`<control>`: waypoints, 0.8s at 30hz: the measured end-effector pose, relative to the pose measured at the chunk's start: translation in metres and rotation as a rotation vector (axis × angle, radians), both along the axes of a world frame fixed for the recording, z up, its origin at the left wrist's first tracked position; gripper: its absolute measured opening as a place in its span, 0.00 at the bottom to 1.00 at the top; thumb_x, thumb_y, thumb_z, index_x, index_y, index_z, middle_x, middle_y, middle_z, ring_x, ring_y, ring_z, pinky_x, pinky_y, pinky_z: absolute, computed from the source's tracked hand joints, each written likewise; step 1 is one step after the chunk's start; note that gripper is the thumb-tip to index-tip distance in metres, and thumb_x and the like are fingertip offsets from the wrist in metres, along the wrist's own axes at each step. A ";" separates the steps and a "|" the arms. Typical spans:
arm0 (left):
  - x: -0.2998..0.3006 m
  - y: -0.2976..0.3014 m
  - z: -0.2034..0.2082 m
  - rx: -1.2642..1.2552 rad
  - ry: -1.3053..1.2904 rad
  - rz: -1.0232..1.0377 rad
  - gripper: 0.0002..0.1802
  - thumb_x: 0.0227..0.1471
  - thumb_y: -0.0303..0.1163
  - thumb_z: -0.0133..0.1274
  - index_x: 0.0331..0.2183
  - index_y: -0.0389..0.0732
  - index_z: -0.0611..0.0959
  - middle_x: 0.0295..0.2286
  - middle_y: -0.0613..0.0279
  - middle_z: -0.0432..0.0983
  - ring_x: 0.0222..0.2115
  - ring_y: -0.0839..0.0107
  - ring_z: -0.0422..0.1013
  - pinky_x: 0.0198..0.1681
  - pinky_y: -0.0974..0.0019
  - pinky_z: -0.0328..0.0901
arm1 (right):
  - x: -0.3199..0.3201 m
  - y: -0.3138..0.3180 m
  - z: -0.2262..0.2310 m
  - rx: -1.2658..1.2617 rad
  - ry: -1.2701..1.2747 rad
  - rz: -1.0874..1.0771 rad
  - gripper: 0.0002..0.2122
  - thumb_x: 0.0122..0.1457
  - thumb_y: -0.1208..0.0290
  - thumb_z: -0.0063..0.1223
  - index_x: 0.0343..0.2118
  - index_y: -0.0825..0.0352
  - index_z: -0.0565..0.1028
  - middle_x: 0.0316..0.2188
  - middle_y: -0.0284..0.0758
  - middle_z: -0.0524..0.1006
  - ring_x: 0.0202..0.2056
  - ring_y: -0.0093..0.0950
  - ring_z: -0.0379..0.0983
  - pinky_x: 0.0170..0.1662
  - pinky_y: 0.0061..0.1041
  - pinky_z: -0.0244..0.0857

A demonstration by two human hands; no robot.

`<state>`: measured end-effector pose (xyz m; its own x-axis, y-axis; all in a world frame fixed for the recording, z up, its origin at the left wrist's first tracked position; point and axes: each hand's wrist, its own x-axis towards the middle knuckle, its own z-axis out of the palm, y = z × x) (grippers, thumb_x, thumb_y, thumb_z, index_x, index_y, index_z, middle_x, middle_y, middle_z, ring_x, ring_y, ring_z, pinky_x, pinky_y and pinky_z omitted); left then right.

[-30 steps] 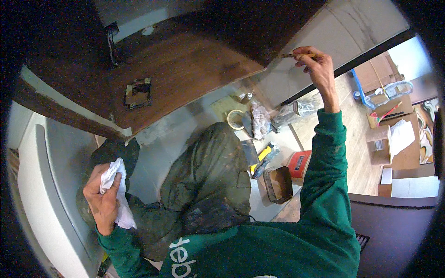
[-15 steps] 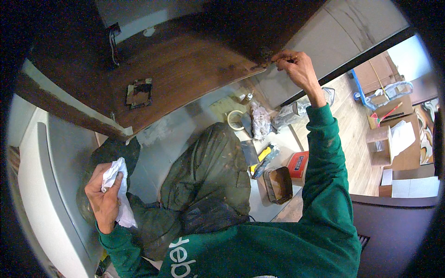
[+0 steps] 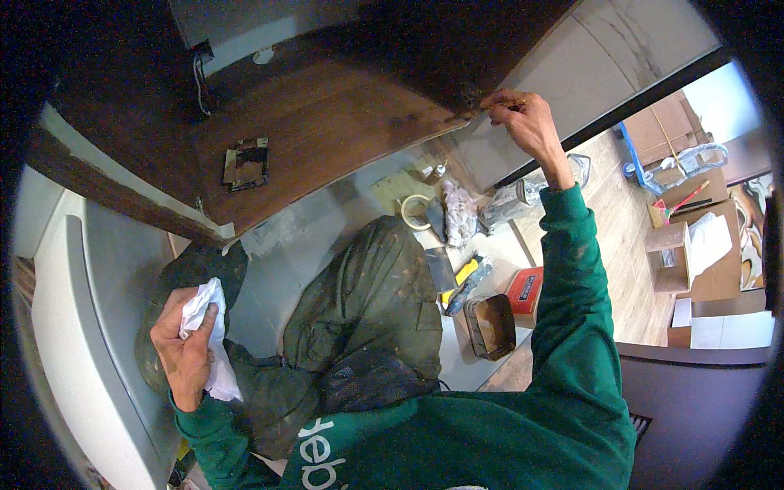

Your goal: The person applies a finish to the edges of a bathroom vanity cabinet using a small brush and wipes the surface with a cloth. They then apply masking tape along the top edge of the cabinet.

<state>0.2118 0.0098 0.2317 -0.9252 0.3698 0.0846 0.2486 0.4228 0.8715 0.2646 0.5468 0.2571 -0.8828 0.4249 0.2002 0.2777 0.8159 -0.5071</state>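
My left hand [image 3: 181, 347] is closed round a crumpled white cloth or paper wipe [image 3: 214, 359], held over my left knee at the lower left. My right hand [image 3: 527, 122] reaches far forward to the right end of the dark brown wooden panel [image 3: 327, 122]. Between its thumb and fingers is a thin brownish handle [image 3: 513, 103], the rest lost in shadow, so its kind is unclear. The fingertips are beside the panel's front edge, near where it meets a grey wall. A square cut-out [image 3: 247, 163] with a rough edge shows in the panel.
A roll of masking tape [image 3: 414, 211], a crumpled dirty rag [image 3: 459, 212], a yellow-handled tool [image 3: 464, 273], an open rectangular tin [image 3: 490, 327] and a red-and-white container [image 3: 525, 292] stand right of my knee. Wires [image 3: 200, 86] hang at the back. Cardboard boxes [image 3: 719, 265] lie far right.
Both hands stay almost where they were. The right hand has shifted very slightly at the panel's edge; the left still grips the white wipe.
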 end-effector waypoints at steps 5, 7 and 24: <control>0.000 0.000 -0.002 0.005 -0.003 -0.004 0.11 0.48 0.20 0.57 0.36 0.30 0.83 0.33 0.59 0.77 0.34 0.73 0.71 0.38 0.72 0.63 | 0.001 -0.002 -0.007 0.039 -0.010 0.052 0.13 0.53 0.65 0.52 0.39 0.61 0.82 0.26 0.40 0.82 0.29 0.33 0.79 0.37 0.31 0.72; 0.001 -0.001 -0.003 -0.003 -0.005 -0.001 0.11 0.47 0.20 0.57 0.36 0.30 0.83 0.33 0.59 0.77 0.34 0.73 0.71 0.39 0.72 0.64 | 0.001 -0.002 -0.007 0.090 0.033 0.043 0.13 0.53 0.65 0.52 0.39 0.61 0.82 0.25 0.39 0.81 0.28 0.31 0.78 0.35 0.30 0.71; -0.019 0.132 0.018 -0.101 0.428 -0.573 0.26 0.39 0.20 0.47 0.45 0.36 0.80 0.42 0.49 0.73 0.41 0.55 0.73 0.45 0.65 0.67 | 0.187 -0.130 -0.147 -1.554 0.953 -0.572 0.07 0.58 0.67 0.50 0.32 0.66 0.74 0.23 0.32 0.74 0.24 0.25 0.71 0.27 0.27 0.65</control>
